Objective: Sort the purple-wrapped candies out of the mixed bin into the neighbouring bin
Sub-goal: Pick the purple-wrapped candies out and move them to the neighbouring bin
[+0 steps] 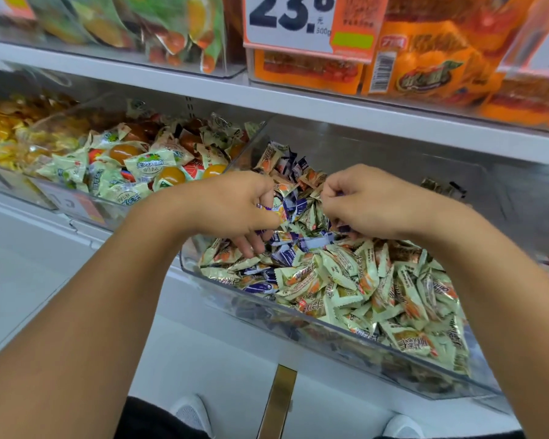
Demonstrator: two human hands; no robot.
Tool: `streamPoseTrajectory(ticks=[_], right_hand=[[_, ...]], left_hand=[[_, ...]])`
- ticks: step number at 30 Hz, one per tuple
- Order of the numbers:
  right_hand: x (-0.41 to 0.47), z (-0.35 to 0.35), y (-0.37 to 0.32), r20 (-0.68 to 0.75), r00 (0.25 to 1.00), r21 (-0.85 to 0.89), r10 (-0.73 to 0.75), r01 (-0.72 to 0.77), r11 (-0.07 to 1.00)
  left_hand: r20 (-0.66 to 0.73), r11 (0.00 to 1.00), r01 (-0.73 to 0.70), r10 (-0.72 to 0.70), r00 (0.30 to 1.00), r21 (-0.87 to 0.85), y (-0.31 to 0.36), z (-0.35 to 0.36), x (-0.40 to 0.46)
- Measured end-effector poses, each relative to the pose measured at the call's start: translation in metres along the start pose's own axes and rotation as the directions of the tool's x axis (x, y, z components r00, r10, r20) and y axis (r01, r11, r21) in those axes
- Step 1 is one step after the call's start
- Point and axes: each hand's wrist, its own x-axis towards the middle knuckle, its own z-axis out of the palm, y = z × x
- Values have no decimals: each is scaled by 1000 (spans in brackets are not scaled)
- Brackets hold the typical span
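Observation:
A clear mixed bin [346,339] holds many pale green-wrapped candies [362,280] with purple-wrapped candies [286,253] scattered among them. My left hand [235,207] is over the bin's left middle, curled around several purple candies [271,210], with two fingers reaching down into the pile. My right hand [368,201] hovers over the bin's far middle, fingers closed on purple wrappers [343,228] that peek out below the palm. A nearly bare bin [504,191] with a few dark wrappers lies to the right.
Another clear bin [86,202] on the left holds green-packed jelly sweets. A white shelf edge [267,99] runs above, with orange packets and a price sign. My shoes [191,413] show on the floor below.

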Motion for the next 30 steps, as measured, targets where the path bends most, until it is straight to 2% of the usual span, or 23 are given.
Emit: streamPoseTrajectory(ticks=[3, 6, 8, 11, 13, 15, 18, 21, 23, 26, 28, 30], right_hand=[[9, 6, -5, 39, 998, -189, -48, 54, 980], [15, 20, -9, 147, 988, -449, 43, 28, 893], [19, 26, -7, 171, 983, -516, 70, 28, 856], [16, 12, -6, 135, 990, -364, 35, 16, 931], [12, -2, -6, 79, 997, -224, 11, 7, 975], [8, -8, -7, 38, 999, -175, -9, 16, 984], [-1, -9, -8, 33, 999, -76, 4, -2, 997], [-9, -6, -9, 46, 996, 259, 73, -83, 962], [-10, -3, -5, -8, 994, 349, 110, -100, 932], [-11, 1, -10, -16, 999, 223, 50, -45, 974], [-13, 10, -22, 86, 995, 31, -54, 51, 998], [-14, 26, -32, 170, 980, -235, -102, 141, 962]], left_hand=[[16, 1000, -4, 3, 1000, 31, -2, -2, 0], [89, 992, 7, -18, 996, 128, 2, -2, -2], [116, 987, 4, -23, 993, 158, 6, -1, -4], [175, 978, -5, -32, 984, 209, 8, 0, -9], [219, 948, -10, -64, 974, 319, 8, 3, -9], [217, 908, -50, -46, 975, 417, 8, 14, -4], [121, 856, -114, 60, 991, 505, 7, 25, 8], [-47, 863, -146, 192, 980, 485, 9, 31, 15], [-132, 869, -139, 227, 965, 475, 11, 28, 14], [-188, 896, -114, 212, 959, 428, 9, 9, 5], [-151, 918, -99, 168, 974, 384, 7, -4, -3], [-65, 938, -69, 96, 993, 341, 5, -8, -8]])
